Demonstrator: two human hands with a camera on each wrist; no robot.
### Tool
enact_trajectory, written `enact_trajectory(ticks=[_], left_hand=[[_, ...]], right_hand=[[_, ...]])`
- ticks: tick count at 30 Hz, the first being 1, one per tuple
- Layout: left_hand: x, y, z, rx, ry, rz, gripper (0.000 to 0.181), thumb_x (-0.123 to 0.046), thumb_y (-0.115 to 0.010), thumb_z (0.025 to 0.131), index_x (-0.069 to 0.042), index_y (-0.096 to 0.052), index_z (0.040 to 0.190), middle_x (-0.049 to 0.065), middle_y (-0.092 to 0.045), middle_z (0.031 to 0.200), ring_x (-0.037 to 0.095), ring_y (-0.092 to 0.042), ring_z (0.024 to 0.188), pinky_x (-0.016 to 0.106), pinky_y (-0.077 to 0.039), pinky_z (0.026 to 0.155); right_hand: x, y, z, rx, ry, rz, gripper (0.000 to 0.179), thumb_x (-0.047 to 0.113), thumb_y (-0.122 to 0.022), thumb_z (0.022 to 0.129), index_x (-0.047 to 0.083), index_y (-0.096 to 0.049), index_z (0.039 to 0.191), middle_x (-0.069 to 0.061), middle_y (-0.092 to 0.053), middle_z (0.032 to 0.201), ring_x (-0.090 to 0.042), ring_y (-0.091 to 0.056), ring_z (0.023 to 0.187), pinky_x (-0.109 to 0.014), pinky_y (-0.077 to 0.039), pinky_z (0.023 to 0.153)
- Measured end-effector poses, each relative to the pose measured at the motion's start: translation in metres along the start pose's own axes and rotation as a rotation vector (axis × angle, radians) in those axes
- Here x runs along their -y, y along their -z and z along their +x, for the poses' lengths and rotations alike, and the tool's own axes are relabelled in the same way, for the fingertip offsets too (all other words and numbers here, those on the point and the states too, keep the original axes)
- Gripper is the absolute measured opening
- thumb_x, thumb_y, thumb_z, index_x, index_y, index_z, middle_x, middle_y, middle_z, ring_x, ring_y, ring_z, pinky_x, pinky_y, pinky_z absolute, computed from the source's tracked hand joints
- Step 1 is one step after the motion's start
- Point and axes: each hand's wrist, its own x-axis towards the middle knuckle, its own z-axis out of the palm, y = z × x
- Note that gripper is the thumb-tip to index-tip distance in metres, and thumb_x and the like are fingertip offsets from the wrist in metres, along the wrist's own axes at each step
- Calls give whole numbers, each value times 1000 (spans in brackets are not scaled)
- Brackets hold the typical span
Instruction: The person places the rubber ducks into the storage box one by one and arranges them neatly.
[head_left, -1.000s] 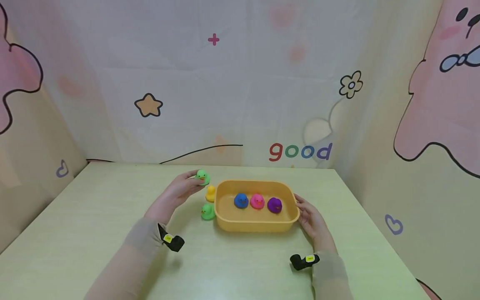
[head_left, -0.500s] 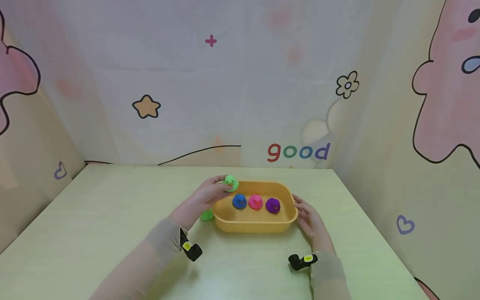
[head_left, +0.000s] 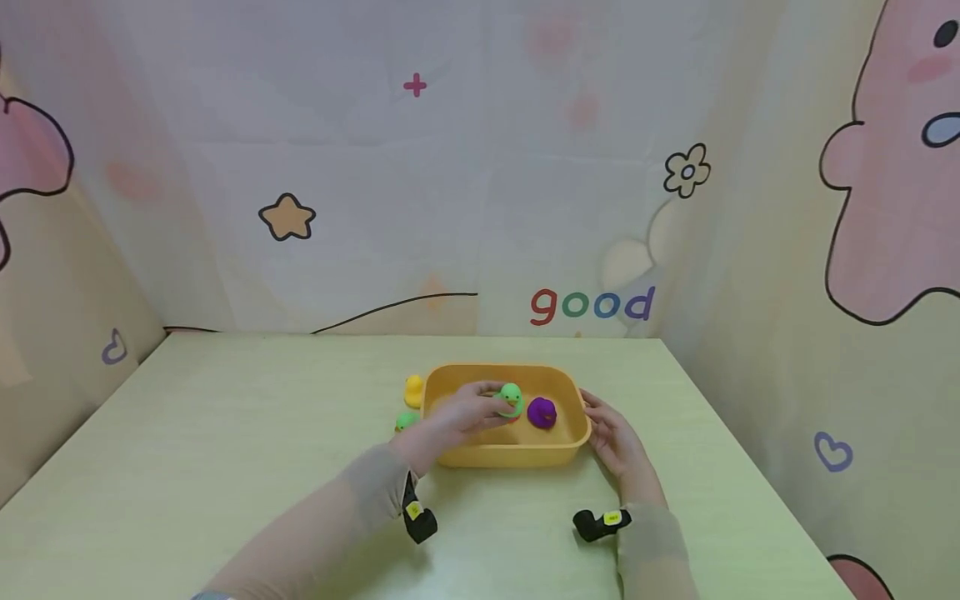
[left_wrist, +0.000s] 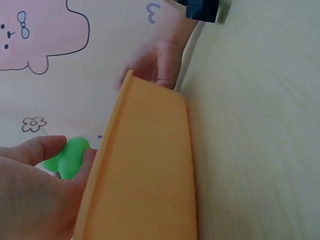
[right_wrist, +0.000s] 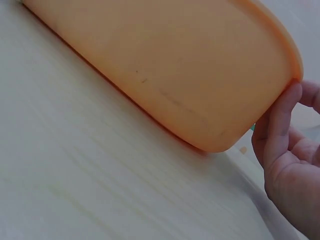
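1. Currently, a light-green, smooth, rubbery-looking toy duck (head_left: 511,400) is held over the inside of a yellow-orange, rounded rectangular tub (head_left: 487,457).
2. The duck sits upright with its face toward the head camera: a round head, two small dark eyes and an orange beak above a plump body. In the left wrist view it shows as plain, bright green between the fingers.
3. The left hand (head_left: 468,414) grasps this duck, pinching it between thumb and fingers.
4. The right hand (head_left: 613,433) grasps nothing fully; its loosely bent fingers touch the outside of the tub's right end, just below the rim.
5. The tub looks plastic, with a raised lip and smooth walls; the right wrist view shows faint dark marks on its side. It stands flat on the pale, wood-grained surface (head_left: 225,417).
6. Inside it, just right of the held duck, is a deep-purple toy duck (head_left: 542,413).
7. Outside its left end are a bright-yellow toy duck (head_left: 413,392) and a second green toy duck (head_left: 406,422), partly hidden by the left arm.
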Motion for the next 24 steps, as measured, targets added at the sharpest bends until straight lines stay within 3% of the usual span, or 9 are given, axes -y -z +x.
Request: enact_trajectory(ticks=[3, 8, 14, 18, 21, 24], left_hand=[[5, -7, 4, -15, 34, 0, 55, 13, -55, 88, 12, -39, 140, 27, -50, 132, 26, -60, 103, 42, -44, 107], [12, -14, 10, -32, 73, 59, 54, 11, -60, 87, 9, -43, 139, 24, -52, 133, 23, -60, 103, 40, -46, 106], [14, -18, 16, -1, 109, 155, 54, 6, -67, 86, 6, -48, 137, 20, -54, 132, 21, -58, 103, 40, -47, 105], [13, -23, 20, 1, 117, 285, 50, 1, -72, 84, 2, -57, 131, 15, -59, 125, 16, -55, 89, 27, -53, 87], [14, -27, 22, -8, 105, 382, 47, 1, -76, 80, 1, -62, 125, 15, -60, 121, 15, -49, 79, 21, -47, 69], [15, -32, 24, -15, 92, 459, 44, 2, -77, 78, 2, -66, 120, 15, -59, 121, 16, -49, 83, 21, -46, 68]], right_hand=[[0, -2, 0, -12, -4, -10, 27, 0, -36, 101, 12, -51, 119, 2, -65, 102, -5, -65, 86, -14, -54, 70], [1, -5, 0, -29, -26, -28, 34, 1, -37, 101, 6, -41, 134, 2, -64, 103, -5, -64, 87, -14, -54, 72], [1, -4, 2, -59, -44, -15, 41, 2, -38, 102, 4, -35, 143, 3, -64, 104, -5, -65, 89, -14, -54, 74], [0, -2, 3, -73, -40, -5, 38, 2, -39, 102, 5, -39, 140, 3, -65, 105, -5, -66, 89, -14, -54, 74], [-1, 0, 4, -73, -34, -12, 38, 2, -38, 102, 5, -39, 140, 3, -65, 105, -5, -66, 88, -14, -54, 72], [-1, 1, 4, -67, -41, -10, 38, 2, -37, 102, 5, -38, 140, 3, -65, 104, -5, -66, 87, -13, -54, 71]])
